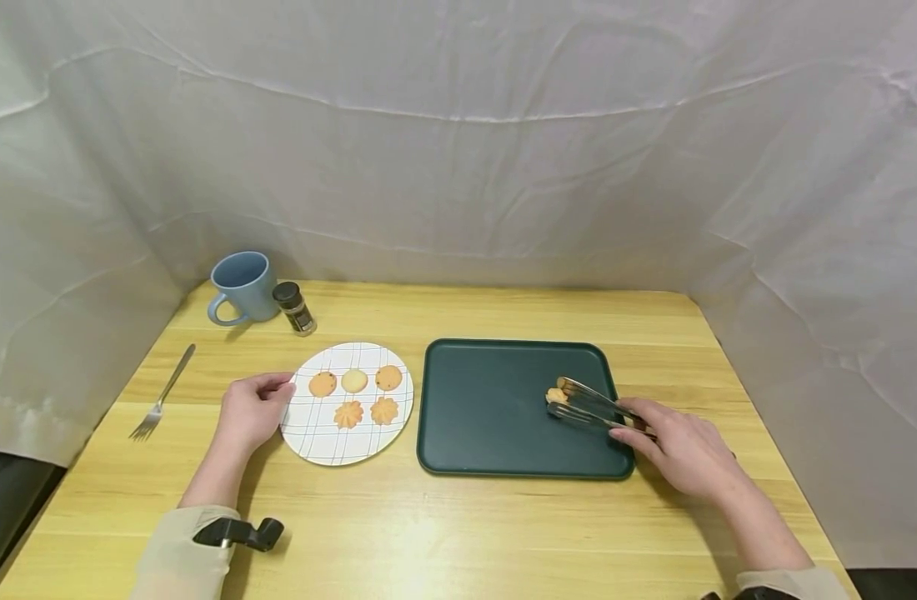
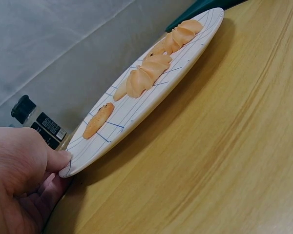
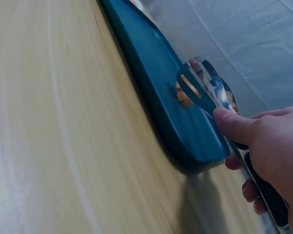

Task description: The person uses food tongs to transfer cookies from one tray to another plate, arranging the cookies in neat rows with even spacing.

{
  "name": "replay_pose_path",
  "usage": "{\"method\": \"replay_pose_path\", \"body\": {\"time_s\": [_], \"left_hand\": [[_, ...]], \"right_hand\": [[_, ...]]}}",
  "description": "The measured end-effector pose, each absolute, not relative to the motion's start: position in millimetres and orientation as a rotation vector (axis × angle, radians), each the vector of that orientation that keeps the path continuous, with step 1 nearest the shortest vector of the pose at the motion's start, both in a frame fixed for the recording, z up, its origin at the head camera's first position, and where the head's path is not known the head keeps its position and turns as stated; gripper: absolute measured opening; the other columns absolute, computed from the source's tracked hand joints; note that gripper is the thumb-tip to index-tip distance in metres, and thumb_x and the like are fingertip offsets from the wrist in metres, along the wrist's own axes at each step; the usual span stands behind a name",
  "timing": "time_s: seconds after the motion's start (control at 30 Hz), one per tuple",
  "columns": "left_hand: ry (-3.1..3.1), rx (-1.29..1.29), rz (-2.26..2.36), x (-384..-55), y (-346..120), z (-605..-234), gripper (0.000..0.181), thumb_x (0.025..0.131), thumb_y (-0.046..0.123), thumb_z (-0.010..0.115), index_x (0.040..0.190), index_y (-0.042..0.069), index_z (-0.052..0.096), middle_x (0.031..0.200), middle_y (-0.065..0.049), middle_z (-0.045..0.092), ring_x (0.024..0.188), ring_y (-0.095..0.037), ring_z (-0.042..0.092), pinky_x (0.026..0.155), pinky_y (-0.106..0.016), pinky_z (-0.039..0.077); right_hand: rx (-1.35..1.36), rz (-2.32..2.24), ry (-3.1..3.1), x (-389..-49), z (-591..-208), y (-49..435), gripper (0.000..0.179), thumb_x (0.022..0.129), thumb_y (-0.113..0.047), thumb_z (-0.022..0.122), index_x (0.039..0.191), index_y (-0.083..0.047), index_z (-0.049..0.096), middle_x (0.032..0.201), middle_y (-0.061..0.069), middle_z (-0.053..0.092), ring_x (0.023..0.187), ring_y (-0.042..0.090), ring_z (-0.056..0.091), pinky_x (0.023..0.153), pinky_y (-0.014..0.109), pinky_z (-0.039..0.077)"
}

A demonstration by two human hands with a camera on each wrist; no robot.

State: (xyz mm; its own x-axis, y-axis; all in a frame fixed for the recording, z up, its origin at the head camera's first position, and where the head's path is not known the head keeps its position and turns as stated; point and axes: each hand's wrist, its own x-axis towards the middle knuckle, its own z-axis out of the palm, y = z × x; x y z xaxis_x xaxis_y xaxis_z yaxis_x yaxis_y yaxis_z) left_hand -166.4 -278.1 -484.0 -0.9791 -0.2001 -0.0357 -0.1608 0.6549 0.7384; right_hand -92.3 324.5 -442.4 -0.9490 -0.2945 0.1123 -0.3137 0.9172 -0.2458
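My left hand (image 1: 252, 410) pinches the left rim of a white checked plate (image 1: 308, 437) between thumb and fingers. On that plate lie several cookies (image 1: 354, 381), round ones in the back row and swirl-shaped ones (image 2: 147, 76) in front. My right hand (image 1: 683, 446) grips metal tongs (image 1: 597, 402) over the right part of a dark green tray (image 1: 488, 417). At the tips of the tongs is a small cookie (image 1: 555, 396), partly covered by a slotted tong end in the right wrist view.
A blue mug (image 1: 245, 287) and a black-capped spice jar (image 1: 297, 310) stand at the back left. On the table's left side lies a fork (image 1: 162, 393). Pale cloth (image 1: 458, 183) hangs behind the table and along both sides.
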Motion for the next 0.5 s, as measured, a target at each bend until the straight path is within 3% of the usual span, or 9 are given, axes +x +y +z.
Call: {"method": "replay_pose_path", "body": {"time_s": [0.1,0.33,0.5], "left_hand": [[-2.816,0.314,-1.246,-166.4,-278.2,-484.2,0.032,0.105,0.018,0.063,0.129,-0.001,0.073,0.110,-0.017,0.074,0.095,-0.026,0.063,0.075,-0.028,0.048],[-2.815,0.307,-1.248,-166.5,-278.7,-484.9,0.032,0.105,0.018,0.063,0.128,-0.001,0.073,0.110,-0.017,0.074,0.095,-0.026,0.064,0.076,-0.028,0.048],[-2.811,0.307,-1.258,-166.8,-279.2,-485.1,0.032,0.105,0.019,0.063,0.129,-0.001,0.073,0.110,-0.017,0.074,0.096,-0.026,0.063,0.076,-0.028,0.048]], "right_hand": [[0.493,0.425,-2.998,-93.5,-439.8,321.5,0.044,0.104,-0.052,0.065,0.135,-0.021,0.067,0.098,-0.013,0.067,0.078,0.008,0.059,0.067,0.039,0.048],[0.484,0.465,-2.994,-95.4,-432.4,313.0,0.045,0.104,-0.052,0.064,0.137,-0.022,0.067,0.121,-0.001,0.074,0.087,0.014,0.067,0.070,0.043,0.052],[0.492,0.446,-3.015,-99.2,-432.8,306.2,0.049,0.102,-0.056,0.065,0.136,-0.020,0.067,0.114,-0.003,0.073,0.091,0.016,0.068,0.074,0.046,0.053]]}}
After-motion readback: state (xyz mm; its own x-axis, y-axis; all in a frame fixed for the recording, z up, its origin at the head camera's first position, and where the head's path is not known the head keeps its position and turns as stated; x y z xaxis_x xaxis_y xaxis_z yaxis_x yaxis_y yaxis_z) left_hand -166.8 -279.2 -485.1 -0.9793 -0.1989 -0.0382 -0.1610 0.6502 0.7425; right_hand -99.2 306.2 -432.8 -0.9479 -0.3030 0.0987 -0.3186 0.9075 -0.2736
